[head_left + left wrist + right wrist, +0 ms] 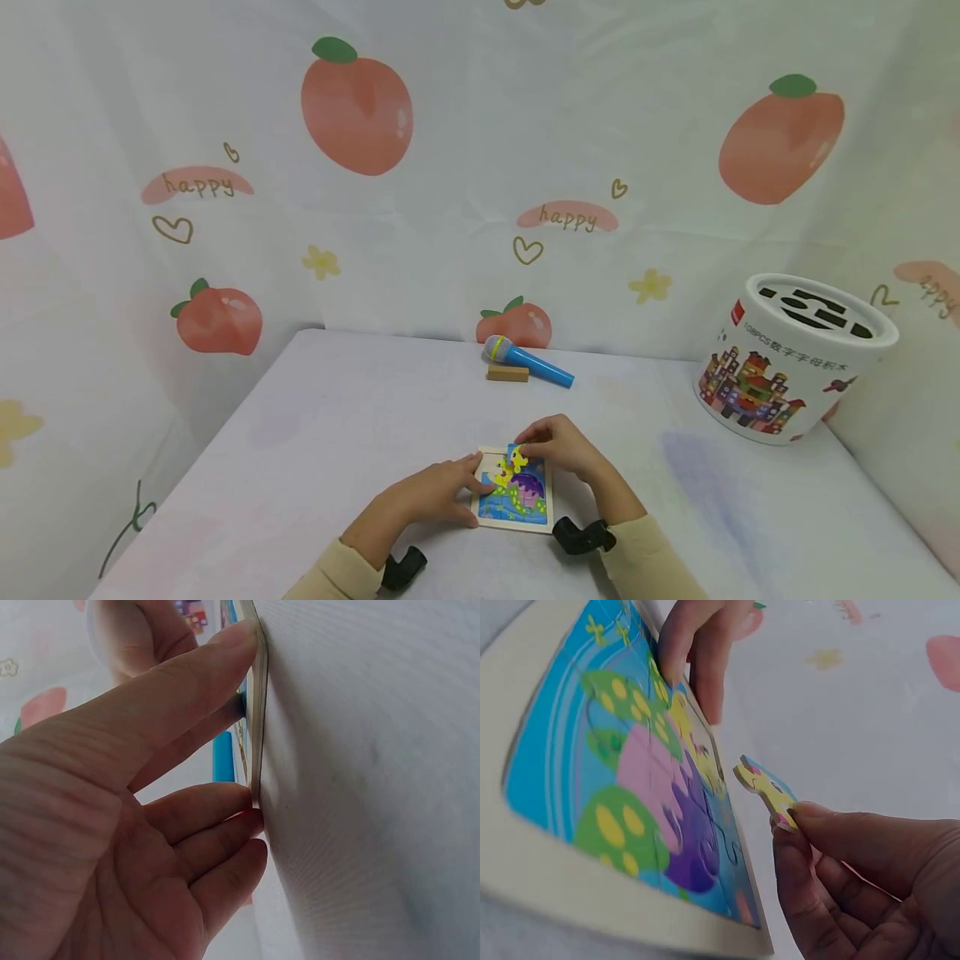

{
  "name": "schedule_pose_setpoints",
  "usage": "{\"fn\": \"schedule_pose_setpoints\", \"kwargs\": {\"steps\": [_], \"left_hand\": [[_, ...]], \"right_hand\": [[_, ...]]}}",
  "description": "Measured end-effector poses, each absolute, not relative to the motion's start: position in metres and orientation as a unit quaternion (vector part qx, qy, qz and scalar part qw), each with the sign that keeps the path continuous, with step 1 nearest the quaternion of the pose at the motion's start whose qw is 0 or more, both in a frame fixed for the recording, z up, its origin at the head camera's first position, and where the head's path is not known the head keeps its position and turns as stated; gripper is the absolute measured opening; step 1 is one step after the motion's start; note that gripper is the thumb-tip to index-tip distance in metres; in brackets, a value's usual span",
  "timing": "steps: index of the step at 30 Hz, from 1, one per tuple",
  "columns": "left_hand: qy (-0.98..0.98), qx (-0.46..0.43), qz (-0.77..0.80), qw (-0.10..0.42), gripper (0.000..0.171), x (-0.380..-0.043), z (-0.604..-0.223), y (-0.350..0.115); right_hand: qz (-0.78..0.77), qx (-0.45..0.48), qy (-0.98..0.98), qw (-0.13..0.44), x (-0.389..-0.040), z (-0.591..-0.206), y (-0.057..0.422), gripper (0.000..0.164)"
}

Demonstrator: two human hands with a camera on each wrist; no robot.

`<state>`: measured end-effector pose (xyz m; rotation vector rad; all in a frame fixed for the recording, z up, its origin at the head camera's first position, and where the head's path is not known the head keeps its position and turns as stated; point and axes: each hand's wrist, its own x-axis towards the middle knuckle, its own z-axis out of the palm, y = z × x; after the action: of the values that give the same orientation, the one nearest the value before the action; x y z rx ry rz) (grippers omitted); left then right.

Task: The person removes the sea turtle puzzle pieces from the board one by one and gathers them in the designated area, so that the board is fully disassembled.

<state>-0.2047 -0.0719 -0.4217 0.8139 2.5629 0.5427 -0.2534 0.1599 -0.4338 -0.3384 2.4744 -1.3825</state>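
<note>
A jigsaw puzzle in a pale wooden frame lies on the table, its picture blue, purple, green and yellow. My left hand rests at the frame's left side. In the left wrist view its thumb and other fingertips touch the frame's edge, while the index finger reaches over the picture. Above the puzzle's upper part, my right hand pinches a yellow and blue puzzle piece between thumb and fingers. The right wrist view has this piece tilted and apart from the board.
Toward the back of the table lie a blue toy microphone and a small wooden block. A large white printed bucket stands at the back right. A peach-patterned cloth hangs behind the table.
</note>
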Motion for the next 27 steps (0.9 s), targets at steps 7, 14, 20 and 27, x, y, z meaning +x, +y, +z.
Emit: {"fn": "schedule_pose_setpoints", "kwargs": {"steps": [7, 14, 20, 27], "left_hand": [[0.916, 0.288, 0.198, 0.198, 0.048, -0.205, -0.423, -0.072], [0.916, 0.281, 0.203, 0.202, 0.048, -0.204, -0.421, -0.071], [0.915, 0.278, 0.208, 0.203, 0.049, -0.203, -0.421, -0.072], [0.915, 0.279, 0.209, 0.202, 0.049, -0.203, -0.421, -0.073]], "right_hand": [[-0.478, -0.104, 0.861, 0.140, -0.251, -0.433, 0.176, 0.019], [-0.465, -0.071, 0.874, 0.125, -0.249, -0.435, 0.195, 0.018], [-0.461, -0.050, 0.879, 0.113, -0.247, -0.434, 0.209, 0.018], [-0.460, -0.042, 0.880, 0.111, -0.245, -0.436, 0.224, 0.019]]}}
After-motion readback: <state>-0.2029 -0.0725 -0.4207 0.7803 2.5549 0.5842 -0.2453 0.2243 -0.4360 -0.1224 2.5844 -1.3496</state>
